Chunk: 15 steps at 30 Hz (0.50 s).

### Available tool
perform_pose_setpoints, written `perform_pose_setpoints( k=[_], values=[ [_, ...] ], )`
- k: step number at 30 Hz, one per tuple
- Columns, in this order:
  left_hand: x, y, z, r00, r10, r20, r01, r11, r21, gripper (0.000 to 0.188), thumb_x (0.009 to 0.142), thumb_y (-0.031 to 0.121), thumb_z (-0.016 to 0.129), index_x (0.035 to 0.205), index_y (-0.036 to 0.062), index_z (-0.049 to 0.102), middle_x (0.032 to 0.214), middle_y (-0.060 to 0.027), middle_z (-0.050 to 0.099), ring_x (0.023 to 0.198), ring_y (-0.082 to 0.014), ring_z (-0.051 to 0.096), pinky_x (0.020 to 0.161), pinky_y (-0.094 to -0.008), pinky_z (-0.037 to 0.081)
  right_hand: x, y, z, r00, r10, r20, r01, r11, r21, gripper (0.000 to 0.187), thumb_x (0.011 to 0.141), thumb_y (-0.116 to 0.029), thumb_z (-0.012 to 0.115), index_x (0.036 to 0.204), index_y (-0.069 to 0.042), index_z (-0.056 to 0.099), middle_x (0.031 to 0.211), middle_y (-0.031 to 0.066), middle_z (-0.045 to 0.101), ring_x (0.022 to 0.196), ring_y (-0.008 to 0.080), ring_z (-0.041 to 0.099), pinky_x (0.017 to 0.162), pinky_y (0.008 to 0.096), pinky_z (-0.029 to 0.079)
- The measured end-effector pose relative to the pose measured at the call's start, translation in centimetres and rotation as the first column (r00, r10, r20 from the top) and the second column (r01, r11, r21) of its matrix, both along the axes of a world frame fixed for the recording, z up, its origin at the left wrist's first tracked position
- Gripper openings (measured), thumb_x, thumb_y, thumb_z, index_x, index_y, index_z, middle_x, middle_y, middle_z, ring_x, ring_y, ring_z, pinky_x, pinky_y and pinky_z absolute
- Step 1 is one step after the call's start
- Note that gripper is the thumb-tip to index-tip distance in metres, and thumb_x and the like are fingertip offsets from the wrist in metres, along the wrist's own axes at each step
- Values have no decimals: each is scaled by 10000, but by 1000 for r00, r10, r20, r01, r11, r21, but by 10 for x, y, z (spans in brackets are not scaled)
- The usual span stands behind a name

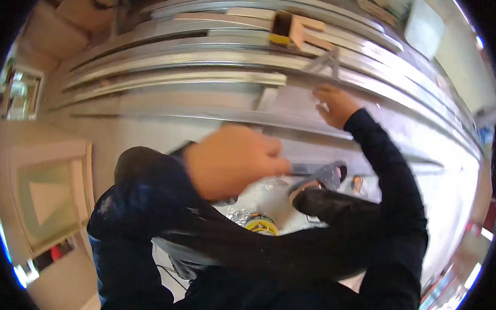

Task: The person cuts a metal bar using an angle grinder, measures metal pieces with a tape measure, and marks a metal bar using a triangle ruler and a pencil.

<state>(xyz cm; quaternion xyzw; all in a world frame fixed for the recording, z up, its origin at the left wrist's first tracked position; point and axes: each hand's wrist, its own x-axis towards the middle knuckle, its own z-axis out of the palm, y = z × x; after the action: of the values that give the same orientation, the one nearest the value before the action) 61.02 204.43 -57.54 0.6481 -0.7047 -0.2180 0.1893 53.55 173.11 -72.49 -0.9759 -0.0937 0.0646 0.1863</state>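
Observation:
My left hand (234,161), smeared by motion, is closed in front of my knee. A dark edge shows beside its fingertips, but what it holds, if anything, cannot be made out. Farther off and to the right, my right hand (337,106) reaches over the long pale strips with its thumb and fingers apart and nothing visible in them. The nearest long grey bar (205,115) runs across in front of both hands. A pale strip with a squared end (229,79) lies beyond it. Just past my right hand stands a grey angled bracket (325,62).
An open box (288,29) with a yellow edge sits among several long strips at the back. Between my legs is a yellow-labelled can (262,225) near crumpled clear plastic (237,215). My sandalled foot (318,182) and a small orange item (358,184) are at right. A framed panel (52,194) stands left.

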Motion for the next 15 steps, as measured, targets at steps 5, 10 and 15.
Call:
perform_pose_setpoints(
  k=[5, 10, 15],
  values=[
    [-29, 47, 86, 775, 30, -631, -383, 817, -431, 433, 669, 186, 896, 1050, 177, 691, 832, -30, 602, 726, -195, 587, 578, -318, 442, -85, -11, 130, 980, -123, -154, 122, 992, -18, 476, 883, -167, 641, 1333, -66, 524, 1111, 204, 664, 959, 328, 668, 867, 437, 521],
    [-45, 105, 137, 742, -235, -628, -262, 761, -594, 289, 554, 157, 934, 728, 197, 707, 735, 53, 686, 677, -38, 630, 602, -158, 465, -174, 17, 184, 928, -331, 171, 284, 926, 249, 269, 857, -73, 656, 1117, -7, 672, 920, 151, 701, 807, 230, 684, 752, 334, 540],
    [-89, 101, 142, 814, -151, -561, -485, 356, -799, 280, 534, 262, 920, 736, 222, 731, 601, 120, 672, 619, 51, 612, 579, -91, 435, -312, 89, 276, 778, -411, 476, 503, 861, -78, 104, 886, -84, 590, 866, -7, 658, 690, 75, 569, 561, 105, 532, 461, 253, 390]
  ],
)
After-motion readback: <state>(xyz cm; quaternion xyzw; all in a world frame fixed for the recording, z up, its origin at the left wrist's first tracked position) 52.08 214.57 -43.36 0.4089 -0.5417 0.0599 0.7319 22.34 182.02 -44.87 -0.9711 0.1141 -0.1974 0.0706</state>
